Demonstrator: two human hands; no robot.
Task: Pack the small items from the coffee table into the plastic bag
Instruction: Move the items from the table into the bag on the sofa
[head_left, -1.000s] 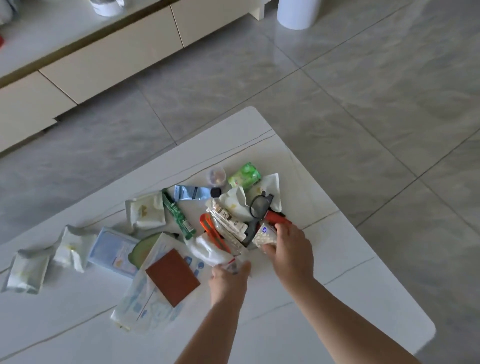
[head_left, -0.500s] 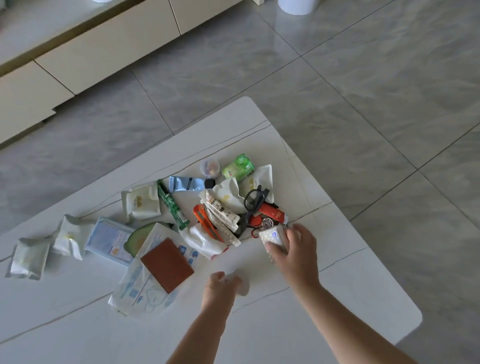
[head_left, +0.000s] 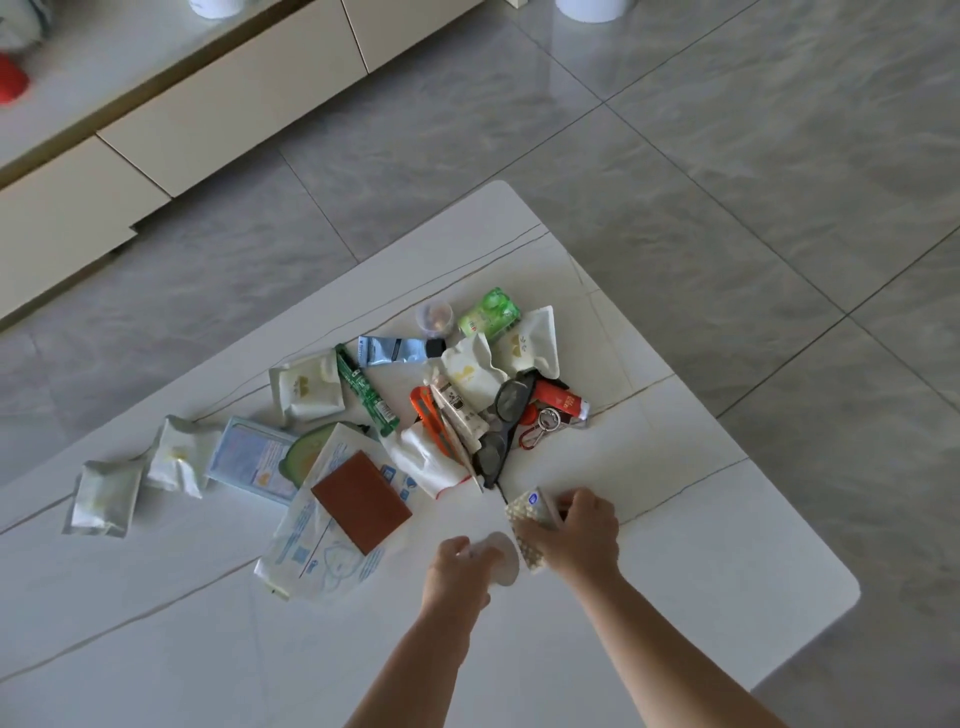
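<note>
White marble coffee table (head_left: 727, 561) over grey floor tiles. Nearest, left hand (head_left: 457, 571) pinching a thin translucent plastic bag (head_left: 503, 557), contents impossible to tell. Just beside, right hand (head_left: 576, 535) curled round a blister pack (head_left: 527, 525). Farther off, heaped small items: sunglasses (head_left: 504, 421), green packet (head_left: 491, 314), a lidded clear cup (head_left: 435, 318) holding something brownish.

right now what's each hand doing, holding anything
Left hand: pinches a thin translucent white plastic piece.
Right hand: grips a small blister pack of pills with a blue-marked label.
</note>
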